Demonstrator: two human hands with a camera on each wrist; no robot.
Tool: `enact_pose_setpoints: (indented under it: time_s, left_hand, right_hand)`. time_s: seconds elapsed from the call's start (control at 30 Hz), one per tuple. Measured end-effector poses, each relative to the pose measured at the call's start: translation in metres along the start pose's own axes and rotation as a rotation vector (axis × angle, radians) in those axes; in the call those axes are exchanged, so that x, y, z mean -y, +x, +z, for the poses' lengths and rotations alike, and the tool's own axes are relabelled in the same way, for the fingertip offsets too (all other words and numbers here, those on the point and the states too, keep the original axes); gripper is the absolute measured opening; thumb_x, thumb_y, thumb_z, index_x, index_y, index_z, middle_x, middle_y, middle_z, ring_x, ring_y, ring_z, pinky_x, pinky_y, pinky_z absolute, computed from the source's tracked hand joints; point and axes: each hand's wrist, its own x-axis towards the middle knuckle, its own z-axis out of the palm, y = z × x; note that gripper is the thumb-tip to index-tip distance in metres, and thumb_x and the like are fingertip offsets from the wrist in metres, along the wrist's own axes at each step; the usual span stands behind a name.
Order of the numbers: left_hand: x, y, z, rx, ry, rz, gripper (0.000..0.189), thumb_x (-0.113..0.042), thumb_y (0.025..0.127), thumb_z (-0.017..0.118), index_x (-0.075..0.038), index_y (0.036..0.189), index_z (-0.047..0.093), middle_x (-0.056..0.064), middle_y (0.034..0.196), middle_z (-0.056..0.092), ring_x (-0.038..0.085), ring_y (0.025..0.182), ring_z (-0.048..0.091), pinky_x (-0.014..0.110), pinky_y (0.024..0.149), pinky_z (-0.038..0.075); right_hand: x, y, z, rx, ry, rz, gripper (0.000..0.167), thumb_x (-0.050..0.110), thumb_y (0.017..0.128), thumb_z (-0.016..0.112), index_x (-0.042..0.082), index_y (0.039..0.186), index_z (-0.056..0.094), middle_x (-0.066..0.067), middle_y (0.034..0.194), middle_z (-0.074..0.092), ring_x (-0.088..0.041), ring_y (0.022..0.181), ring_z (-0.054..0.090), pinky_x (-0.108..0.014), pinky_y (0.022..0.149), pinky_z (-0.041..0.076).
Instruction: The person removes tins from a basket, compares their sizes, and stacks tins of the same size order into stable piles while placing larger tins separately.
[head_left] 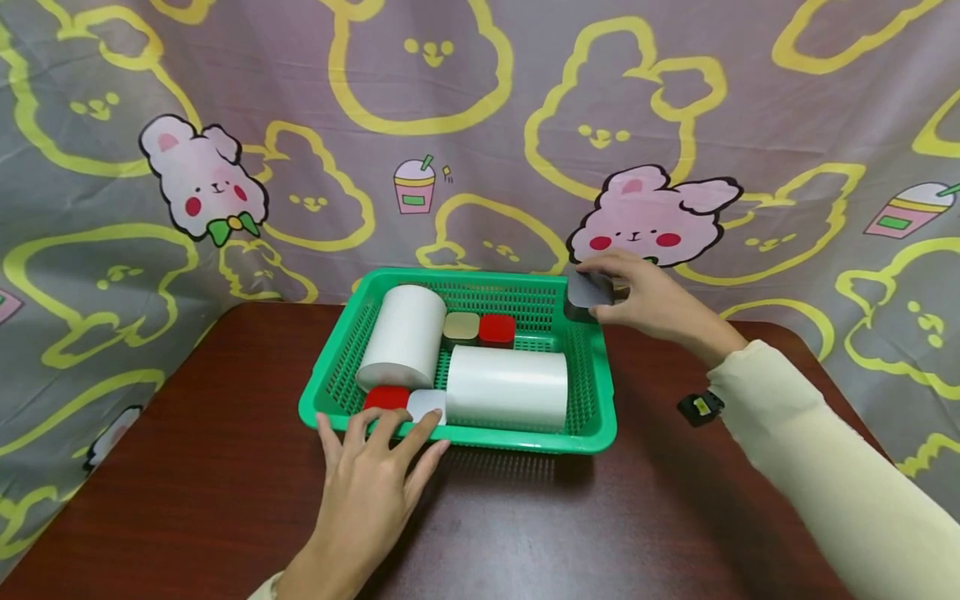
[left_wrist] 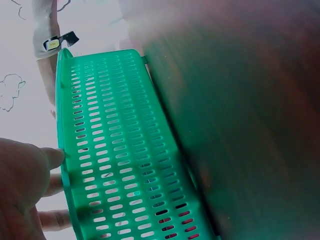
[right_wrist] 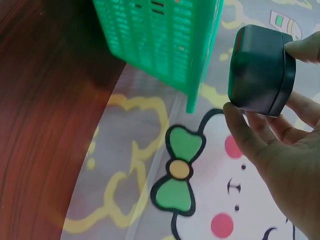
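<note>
My right hand (head_left: 651, 302) pinches a small dark box (right_wrist: 260, 70) with rounded corners and a seam near one end. In the head view this box's grey top (head_left: 590, 289) shows above the right back corner of a green plastic basket (head_left: 517, 439). My left hand (head_left: 369, 483) holds the basket's front rim, its fingers reaching over the edge. In the left wrist view, the thumb (left_wrist: 52, 157) touches the rim. Inside the basket lie two white rolls (head_left: 405, 333), a beige-topped box (head_left: 461, 326), two red-topped boxes (head_left: 497, 328) and a pale-topped box (head_left: 427, 406).
The basket stands on a dark reddish-brown table (head_left: 555, 533). A curtain (head_left: 480, 158) printed with cartoon rabbits hangs right behind it. On the right sleeve (head_left: 795, 408) sits a small black device (head_left: 701, 408).
</note>
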Motion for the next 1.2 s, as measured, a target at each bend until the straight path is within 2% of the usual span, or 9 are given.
enact_pose_setpoints:
  time_s: [0.3,0.47,0.57,0.67,0.73,0.8,0.93,1.1,1.2]
  left_hand:
    - [-0.001,0.001,-0.001,0.012,-0.009,-0.009,0.064,-0.06,0.111,0.028,-0.024,0.116,0.081,0.009,0.102,0.073,0.041,0.102,0.062,0.097,0.092,0.024]
    - [-0.001,0.001,-0.003,0.029,-0.024,-0.016,0.064,-0.061,0.11,0.029,-0.024,0.116,0.081,0.01,0.103,0.073,0.042,0.102,0.062,0.097,0.093,0.024]
    - [-0.001,0.001,-0.004,0.043,-0.031,-0.02,0.051,-0.057,0.108,0.043,-0.024,0.116,0.08,0.01,0.104,0.073,0.042,0.103,0.062,0.097,0.093,0.024]
    - [0.0,0.001,-0.005,0.056,-0.032,-0.02,0.036,-0.05,0.101,0.06,-0.024,0.117,0.08,0.01,0.105,0.073,0.042,0.104,0.062,0.096,0.094,0.025]
    - [0.0,0.002,-0.005,0.063,-0.03,-0.022,0.033,-0.046,0.096,0.067,-0.025,0.117,0.08,0.009,0.105,0.073,0.042,0.104,0.062,0.095,0.094,0.026]
    - [0.0,0.002,-0.005,0.069,-0.028,-0.023,0.032,-0.044,0.094,0.07,-0.025,0.117,0.08,0.009,0.105,0.073,0.041,0.104,0.062,0.095,0.094,0.027]
    - [0.001,0.002,-0.005,0.072,-0.024,-0.018,0.032,-0.045,0.095,0.069,-0.025,0.118,0.08,0.009,0.105,0.073,0.041,0.104,0.062,0.095,0.094,0.028]
    - [0.002,0.002,-0.004,0.063,-0.025,-0.008,0.038,-0.051,0.102,0.057,-0.024,0.117,0.08,0.009,0.104,0.073,0.041,0.103,0.062,0.095,0.094,0.028]
    - [0.002,0.002,-0.004,0.059,-0.026,-0.008,0.043,-0.054,0.105,0.052,-0.024,0.117,0.08,0.009,0.104,0.073,0.042,0.103,0.062,0.095,0.093,0.028]
  right_hand:
    - [-0.018,-0.014,-0.014,-0.038,0.033,0.036,0.054,0.007,0.094,0.067,0.003,0.147,0.055,-0.016,0.151,0.047,-0.037,0.132,0.044,-0.064,0.118,0.04]
    - [-0.03,-0.017,-0.017,-0.038,0.02,0.055,0.054,0.007,0.095,0.067,0.002,0.147,0.055,-0.017,0.149,0.047,-0.036,0.131,0.044,-0.062,0.113,0.044]
    - [-0.036,-0.018,-0.018,-0.038,-0.007,0.079,0.055,0.01,0.096,0.068,0.005,0.149,0.055,-0.017,0.146,0.05,-0.035,0.127,0.046,-0.055,0.107,0.05]
    - [-0.043,-0.019,-0.018,-0.028,-0.008,0.105,0.057,0.013,0.097,0.068,0.006,0.151,0.053,-0.018,0.144,0.051,-0.038,0.125,0.05,-0.043,0.097,0.054]
    - [-0.048,-0.019,-0.019,-0.018,0.0,0.117,0.057,0.014,0.098,0.067,0.005,0.152,0.051,-0.02,0.143,0.05,-0.042,0.126,0.052,-0.041,0.095,0.054]
    - [-0.054,-0.02,-0.018,-0.01,0.007,0.125,0.057,0.014,0.098,0.066,0.002,0.151,0.051,-0.021,0.142,0.049,-0.045,0.127,0.052,-0.045,0.097,0.055]
    - [-0.068,-0.022,-0.015,-0.009,-0.008,0.127,0.055,0.013,0.097,0.068,0.0,0.149,0.053,-0.022,0.139,0.049,-0.042,0.128,0.049,-0.058,0.109,0.046]
    - [-0.087,-0.026,-0.011,0.006,-0.029,0.15,0.054,0.015,0.098,0.068,0.001,0.149,0.053,-0.023,0.145,0.049,-0.043,0.129,0.049,-0.054,0.103,0.047]
    - [-0.098,-0.028,-0.009,0.027,-0.02,0.163,0.056,0.015,0.099,0.068,0.0,0.15,0.051,-0.025,0.147,0.048,-0.046,0.132,0.049,-0.055,0.104,0.046]
